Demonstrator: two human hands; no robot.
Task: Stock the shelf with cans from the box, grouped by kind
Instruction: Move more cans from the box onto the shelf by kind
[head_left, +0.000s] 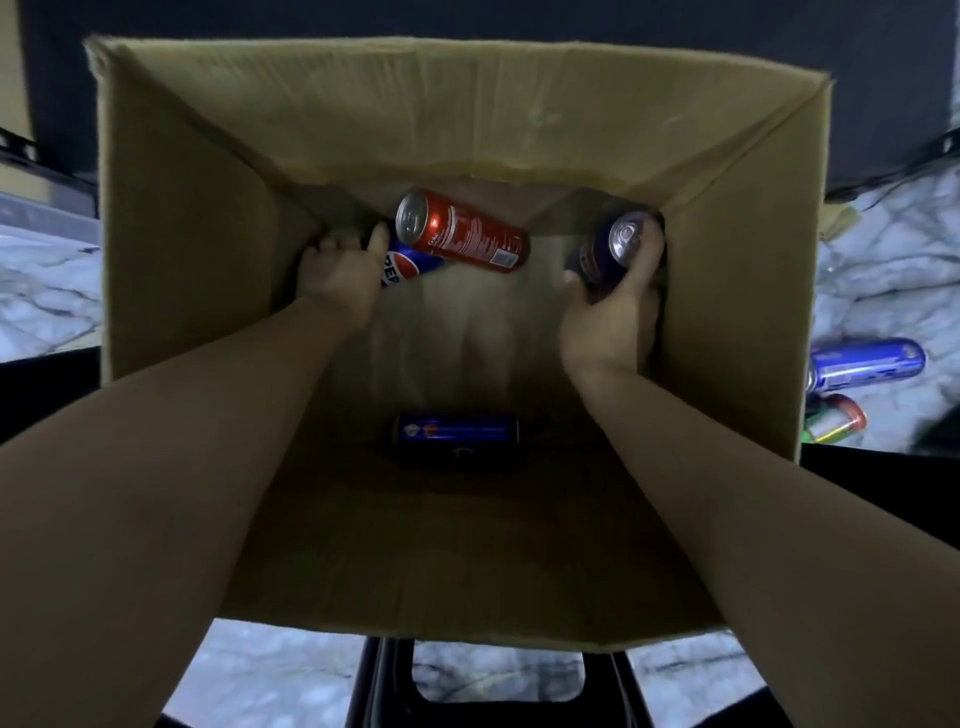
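Both my arms reach down into a deep cardboard box (197, 218). My left hand (340, 273) grips a blue Pepsi can (405, 264) at the far left of the box floor. A red can (462, 231) lies across that blue can, its top facing me. My right hand (615, 306) holds a dark blue can (610, 249) by its side at the far right corner, silver top up. Another blue can (457, 435) lies on its side in the near middle of the box floor.
Outside the box on the right, a blue can (865, 364) and a red-and-green can (836, 418) lie on a pale marbled surface. A black stool or crate (384, 680) carries the box. Dark shelving frames stand at the left and right edges.
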